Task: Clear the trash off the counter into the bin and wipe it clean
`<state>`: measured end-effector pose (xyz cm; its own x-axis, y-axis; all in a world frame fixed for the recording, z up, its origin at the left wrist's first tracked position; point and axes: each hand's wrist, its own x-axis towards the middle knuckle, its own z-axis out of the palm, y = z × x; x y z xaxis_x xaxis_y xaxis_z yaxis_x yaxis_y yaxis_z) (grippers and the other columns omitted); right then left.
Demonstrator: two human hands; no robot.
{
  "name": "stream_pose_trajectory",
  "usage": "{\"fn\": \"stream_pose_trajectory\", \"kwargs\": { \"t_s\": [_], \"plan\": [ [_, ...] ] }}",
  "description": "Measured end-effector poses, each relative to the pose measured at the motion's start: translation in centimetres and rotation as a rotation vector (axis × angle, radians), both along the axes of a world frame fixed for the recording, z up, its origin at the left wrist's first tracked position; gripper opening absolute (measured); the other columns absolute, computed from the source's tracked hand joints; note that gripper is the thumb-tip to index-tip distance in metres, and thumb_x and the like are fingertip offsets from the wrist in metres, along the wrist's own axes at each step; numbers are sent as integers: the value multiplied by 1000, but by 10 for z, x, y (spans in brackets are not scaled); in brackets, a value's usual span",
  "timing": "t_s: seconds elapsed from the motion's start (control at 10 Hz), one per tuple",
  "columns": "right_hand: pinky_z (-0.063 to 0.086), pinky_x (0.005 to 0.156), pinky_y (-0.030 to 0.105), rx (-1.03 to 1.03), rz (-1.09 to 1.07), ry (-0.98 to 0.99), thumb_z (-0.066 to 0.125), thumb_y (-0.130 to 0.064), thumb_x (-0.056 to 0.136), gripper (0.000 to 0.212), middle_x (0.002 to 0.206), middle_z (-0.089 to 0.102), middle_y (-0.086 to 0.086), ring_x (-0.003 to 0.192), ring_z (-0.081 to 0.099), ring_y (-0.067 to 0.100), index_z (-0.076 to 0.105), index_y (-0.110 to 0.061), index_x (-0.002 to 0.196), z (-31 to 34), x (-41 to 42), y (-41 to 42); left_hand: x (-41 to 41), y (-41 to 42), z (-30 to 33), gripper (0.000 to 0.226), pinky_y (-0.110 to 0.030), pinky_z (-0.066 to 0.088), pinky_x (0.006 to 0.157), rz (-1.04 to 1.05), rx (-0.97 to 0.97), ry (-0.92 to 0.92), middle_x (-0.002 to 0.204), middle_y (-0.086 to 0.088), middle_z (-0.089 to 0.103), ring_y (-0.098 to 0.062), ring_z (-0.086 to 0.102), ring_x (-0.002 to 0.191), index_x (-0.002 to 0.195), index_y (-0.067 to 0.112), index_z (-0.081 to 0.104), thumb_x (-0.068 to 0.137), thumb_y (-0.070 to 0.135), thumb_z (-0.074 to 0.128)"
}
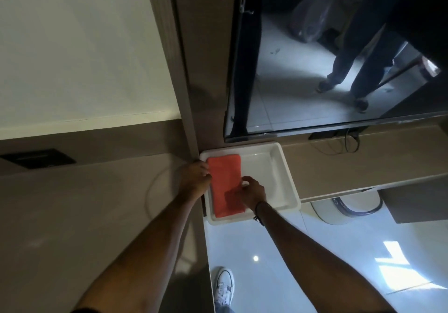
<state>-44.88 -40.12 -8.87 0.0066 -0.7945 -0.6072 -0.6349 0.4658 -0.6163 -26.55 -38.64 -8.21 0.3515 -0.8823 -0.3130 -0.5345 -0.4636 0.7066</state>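
While both arms reach forward over the brown counter (84, 215), the left hand (195, 175) curls its fingers against the left long edge of a folded orange cloth (225, 184), and the right hand (252, 191) rests on the cloth's right side near its front, thumb and fingers pinching the fabric edge. A dark band (258, 212) circles the right wrist. The cloth lies flat in the left half of a shallow white tray (283, 167), its long edges running along the tray's left wall; the right half of the tray is bare. This tray sits at the counter's right edge, its back left corner tucked against the brown wall panel (184, 70), its front overhanging the glossy white floor (315, 252). Behind the tray hangs a dark television screen (315, 58) reflecting a standing person's legs. Below, a white sneaker (224, 283) stands on the floor beside the counter's edge
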Motion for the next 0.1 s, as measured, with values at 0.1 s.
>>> {"fn": "stream_pose_trajectory", "kwargs": {
  "t_s": [0.1],
  "plan": [
    [52,80,26,-96,-122,-31,74,-36,77,64,114,73,8,100,68,26,57,-19,136,8,-3,9,12,16,12,18,-16,45,66,13,-33,-89,89,-11,80,-25,74,85,85,8,76,77,0,63]
  ]
}}
